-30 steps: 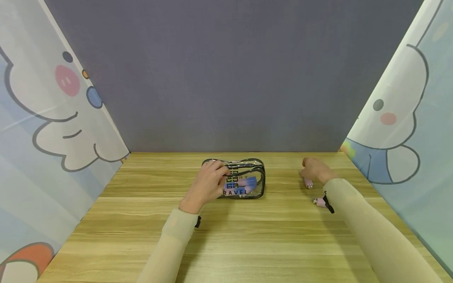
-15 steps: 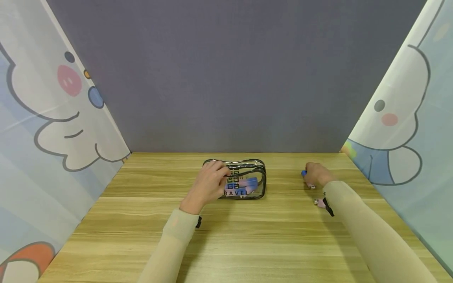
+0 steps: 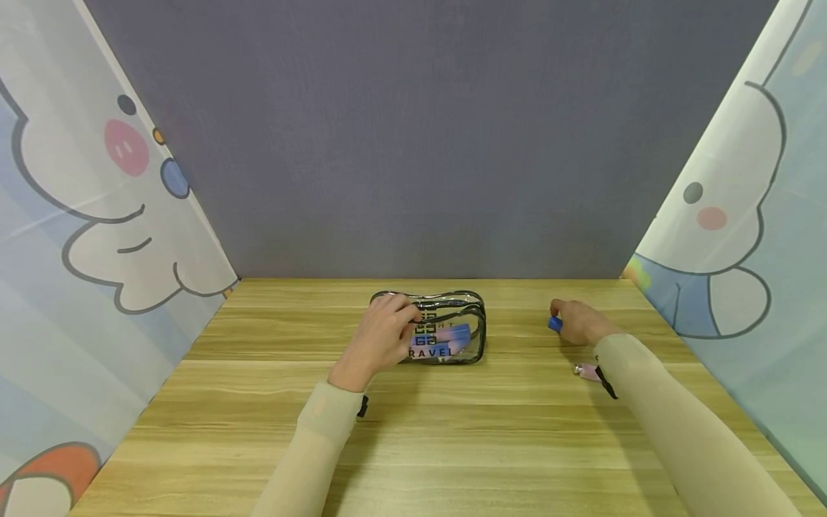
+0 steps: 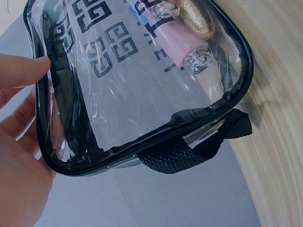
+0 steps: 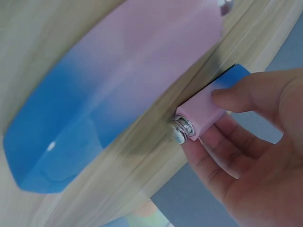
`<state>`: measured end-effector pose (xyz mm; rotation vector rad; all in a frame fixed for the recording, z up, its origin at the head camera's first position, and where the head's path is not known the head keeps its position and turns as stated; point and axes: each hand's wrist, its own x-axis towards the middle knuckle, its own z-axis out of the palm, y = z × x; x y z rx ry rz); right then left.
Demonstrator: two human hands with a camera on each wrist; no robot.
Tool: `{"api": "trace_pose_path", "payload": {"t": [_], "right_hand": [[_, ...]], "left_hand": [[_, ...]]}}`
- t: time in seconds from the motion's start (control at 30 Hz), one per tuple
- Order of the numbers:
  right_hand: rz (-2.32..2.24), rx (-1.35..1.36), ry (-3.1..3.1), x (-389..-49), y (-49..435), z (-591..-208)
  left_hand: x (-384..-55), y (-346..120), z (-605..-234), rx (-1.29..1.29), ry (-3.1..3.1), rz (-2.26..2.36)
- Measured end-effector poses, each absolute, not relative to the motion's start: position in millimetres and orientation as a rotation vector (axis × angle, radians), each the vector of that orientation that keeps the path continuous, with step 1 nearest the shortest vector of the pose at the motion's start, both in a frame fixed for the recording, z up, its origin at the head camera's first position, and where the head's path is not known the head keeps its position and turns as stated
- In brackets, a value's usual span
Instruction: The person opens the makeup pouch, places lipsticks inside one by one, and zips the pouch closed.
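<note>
My left hand (image 3: 381, 334) grips the rim of a clear toiletry bag (image 3: 478, 352) with black piping; in the left wrist view the thumb (image 4: 28, 71) is on the near side and the other fingers are behind. Inside the bag lie pink-and-blue bottles (image 4: 177, 40) and a gold, glittery item (image 4: 195, 19). Over at the right, my right hand (image 3: 578, 322) pinches a small pink-and-blue bottle (image 5: 203, 106) with a silvery neck, between thumb and fingers. A second such bottle (image 5: 113, 85) lies on the table, partly behind the right wrist in the head view.
A wood-grain table (image 3: 452, 438) runs back to a plain grey panel (image 3: 426, 143). Cartoon-printed curtains stand on the left (image 3: 77, 359) and right (image 3: 762, 388). A black strap handle (image 4: 189, 156) sticks out from the bag's end.
My right hand has turned its bottle so the blue end shows left of the fingers, with the pink end hidden behind the hand. The left hand and the bag have stayed in place.
</note>
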<state>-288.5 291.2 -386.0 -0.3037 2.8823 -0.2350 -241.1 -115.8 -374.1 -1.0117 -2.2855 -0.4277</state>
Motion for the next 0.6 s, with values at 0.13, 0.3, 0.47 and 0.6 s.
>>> {"api": "trace_pose_path", "payload": {"t": [0.13, 0.3, 0.47, 0.6], "right_hand": [[-0.215, -0.345, 2.906, -286, 292, -386], [-0.181, -0.373, 2.944, -284, 291, -382], [-0.197, -0.395, 2.950, -282, 288, -376], [-0.195, -0.421, 2.972, -281, 285, -372]], "left_hand": [[-241, -116, -374, -1.012, -2.290, -0.425], [-241, -116, -374, -1.015, -2.291, -0.430], [-241, -116, -374, -1.010, -2.287, -0.427], [-242, -116, -375, -1.013, -2.281, -0.428]]}}
